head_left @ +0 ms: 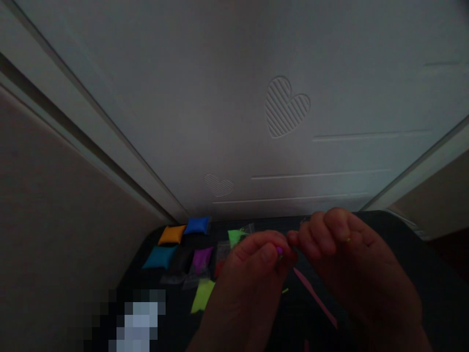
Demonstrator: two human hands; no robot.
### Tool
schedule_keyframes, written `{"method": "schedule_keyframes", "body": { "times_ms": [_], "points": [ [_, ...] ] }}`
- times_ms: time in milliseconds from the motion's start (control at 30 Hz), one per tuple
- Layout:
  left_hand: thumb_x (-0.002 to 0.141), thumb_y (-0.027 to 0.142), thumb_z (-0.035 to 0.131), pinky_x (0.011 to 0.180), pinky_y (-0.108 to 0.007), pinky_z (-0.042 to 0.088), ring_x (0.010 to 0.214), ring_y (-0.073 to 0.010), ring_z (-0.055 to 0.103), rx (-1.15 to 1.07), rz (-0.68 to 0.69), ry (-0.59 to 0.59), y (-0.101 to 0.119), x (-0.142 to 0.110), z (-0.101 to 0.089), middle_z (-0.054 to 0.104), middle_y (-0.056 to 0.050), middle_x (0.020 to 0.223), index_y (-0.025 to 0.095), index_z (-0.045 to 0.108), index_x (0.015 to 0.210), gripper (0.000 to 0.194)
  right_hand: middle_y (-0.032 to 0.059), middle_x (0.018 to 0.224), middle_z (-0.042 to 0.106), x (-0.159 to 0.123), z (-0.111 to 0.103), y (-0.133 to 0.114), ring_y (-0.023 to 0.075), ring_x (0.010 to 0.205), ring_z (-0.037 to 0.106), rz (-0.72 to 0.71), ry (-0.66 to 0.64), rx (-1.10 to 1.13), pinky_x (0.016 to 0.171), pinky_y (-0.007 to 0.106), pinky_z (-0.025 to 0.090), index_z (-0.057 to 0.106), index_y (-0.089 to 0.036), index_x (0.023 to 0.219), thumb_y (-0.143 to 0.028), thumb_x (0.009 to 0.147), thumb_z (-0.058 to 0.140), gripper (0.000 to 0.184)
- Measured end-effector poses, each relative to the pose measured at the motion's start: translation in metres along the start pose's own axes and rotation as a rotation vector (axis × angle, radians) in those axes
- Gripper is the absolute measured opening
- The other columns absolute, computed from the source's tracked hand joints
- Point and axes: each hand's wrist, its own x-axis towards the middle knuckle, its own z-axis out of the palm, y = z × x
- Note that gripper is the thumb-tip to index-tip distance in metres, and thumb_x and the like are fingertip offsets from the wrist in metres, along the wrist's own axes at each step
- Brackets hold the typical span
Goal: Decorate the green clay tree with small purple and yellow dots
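Through the head camera I see the left hand (252, 261) raised over the dark worktop (388, 227), its fingers pinching a small purple piece (279, 251). I make out the right hand (353, 259) just beside it, fingers curled in, a yellow-green bit (348, 239) showing at the thumb; whether they grip it, I can't tell. Below the hands I see a pink tool (315, 297) lying aslant. Orange (172, 235), blue (197, 226) and teal packets (159, 257) sit toward the worktop's far left corner.

Left hand (254, 264): thumb and forefinger pinch. Right hand (346, 252): fingers curl inward, tips near the left's.
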Motion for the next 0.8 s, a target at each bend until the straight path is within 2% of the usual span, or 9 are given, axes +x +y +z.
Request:
{"method": "schedule_keyframes", "body": {
  "times_ms": [167,300,533,800],
  "points": [
    [0.072,0.027,0.06,0.083,-0.029,0.038,0.082,-0.0144,0.05,0.017,0.003,0.018,-0.0004,-0.0032,-0.0003,0.058,-0.001,0.077,0.017,0.064,0.075,0.012,-0.0008,0.071,0.05,0.0,0.0003,-0.0005,0.0089,0.071,0.048,0.009,-0.008,0.059,0.078,0.025,0.042,0.055,-0.02,0.079,-0.023,0.08,0.051,0.005],
    [0.076,0.025,0.055,0.084,-0.029,0.037,0.083,-0.0136,0.049,0.026,0.015,0.001,-0.0015,-0.0031,0.0003,0.057,-0.001,0.078,0.016,0.064,0.076,0.012,-0.0014,0.073,0.049,0.0001,0.0013,-0.0015,0.0079,0.072,0.049,0.02,-0.015,0.087,0.072,0.022,0.043,0.054,-0.019,0.079,-0.021,0.081,0.049,0.006],
    [0.074,0.023,0.058,0.087,-0.031,0.034,0.085,-0.0145,0.048,0.033,0.005,-0.061,-0.0007,-0.0031,0.0035,0.057,-0.001,0.075,0.017,0.064,0.077,0.01,-0.001,0.071,0.054,-0.0004,0.007,-0.0023,0.0083,0.071,0.052,-0.019,0.057,0.0,0.075,0.024,0.047,0.056,-0.018,0.081,-0.019,0.082,0.047,0.01],
    [0.072,0.024,0.06,0.084,-0.031,0.035,0.082,-0.014,0.048,0.039,0.012,-0.031,-0.0017,-0.0031,0.0023,0.058,-0.001,0.075,0.017,0.065,0.076,0.009,-0.0031,0.073,0.057,-0.0004,0.0068,-0.0045,0.0062,0.071,0.055,-0.056,0.03,0.005,0.08,0.024,0.047,0.056,-0.018,0.078,-0.017,0.082,0.048,0.009]
  ]
}}
